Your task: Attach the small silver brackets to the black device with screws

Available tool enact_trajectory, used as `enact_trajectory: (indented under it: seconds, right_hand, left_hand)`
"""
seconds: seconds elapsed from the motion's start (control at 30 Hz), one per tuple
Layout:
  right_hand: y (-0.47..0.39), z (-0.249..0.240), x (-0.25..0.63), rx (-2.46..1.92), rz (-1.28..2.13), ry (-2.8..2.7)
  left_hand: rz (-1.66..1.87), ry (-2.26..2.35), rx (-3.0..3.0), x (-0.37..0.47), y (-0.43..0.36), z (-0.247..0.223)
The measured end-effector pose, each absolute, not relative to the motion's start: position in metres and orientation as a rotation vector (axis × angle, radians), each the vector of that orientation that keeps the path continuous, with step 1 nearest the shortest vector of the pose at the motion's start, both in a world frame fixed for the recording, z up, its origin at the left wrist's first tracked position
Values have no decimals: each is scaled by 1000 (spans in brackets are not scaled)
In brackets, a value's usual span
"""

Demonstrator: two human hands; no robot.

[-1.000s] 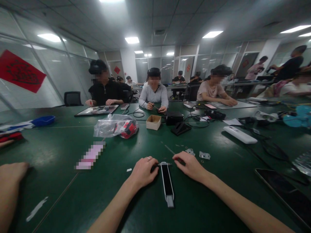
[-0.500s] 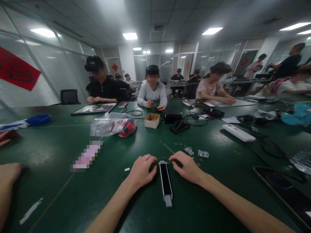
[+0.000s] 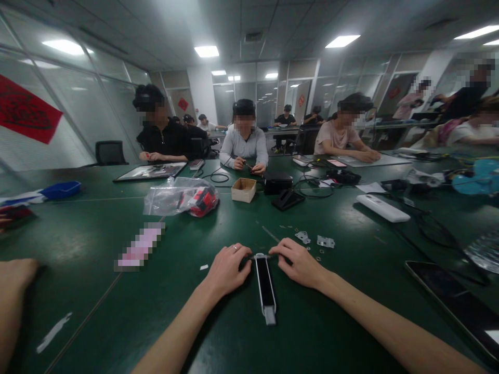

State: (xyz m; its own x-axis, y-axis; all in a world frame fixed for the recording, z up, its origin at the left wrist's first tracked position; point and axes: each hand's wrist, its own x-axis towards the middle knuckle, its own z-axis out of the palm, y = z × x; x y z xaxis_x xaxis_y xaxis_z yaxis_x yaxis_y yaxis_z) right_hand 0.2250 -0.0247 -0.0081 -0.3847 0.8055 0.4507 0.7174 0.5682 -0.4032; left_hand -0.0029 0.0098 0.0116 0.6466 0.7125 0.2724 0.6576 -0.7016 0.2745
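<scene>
A long narrow device (image 3: 265,283), with a black face, pale frame and grey end piece, lies on the green table between my hands. Its far end carries a thin crosspiece (image 3: 260,256) that sticks out on both sides. My left hand (image 3: 231,267) is curled at the left end of this crosspiece, thumb and fingers pinched on it. On the opposite side, the fingertips of my right hand (image 3: 298,262) pinch the right end. Small metal plates (image 3: 326,241) and several tiny rings (image 3: 317,258) lie just beyond my right hand.
A pink blurred sheet (image 3: 141,248) and a bagged red item (image 3: 198,200) lie left. Beyond are a small open box (image 3: 244,191) and black stand (image 3: 287,200). A white device (image 3: 382,208) and dark tablet (image 3: 448,301) lie right. A neighbour's arm (image 3: 15,285) rests left.
The view has tilted slightly, so the table things sit a little higher in the picture. My right fingertips have shifted slightly inward along the crosspiece; otherwise my hands keep their places.
</scene>
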Motion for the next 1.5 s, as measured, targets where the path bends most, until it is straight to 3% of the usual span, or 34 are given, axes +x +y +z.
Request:
enact_trajectory:
  seconds: [1.2, 1.5]
  right_hand:
    - [-23, -8, 224, -1166, 139, -2193]
    - [-32, 3, 213, -1038, 116, -2056]
  left_hand:
    - [514, 1148, 2703, -3, 11, 11]
    - [769, 1054, 2738, 0, 2, 18]
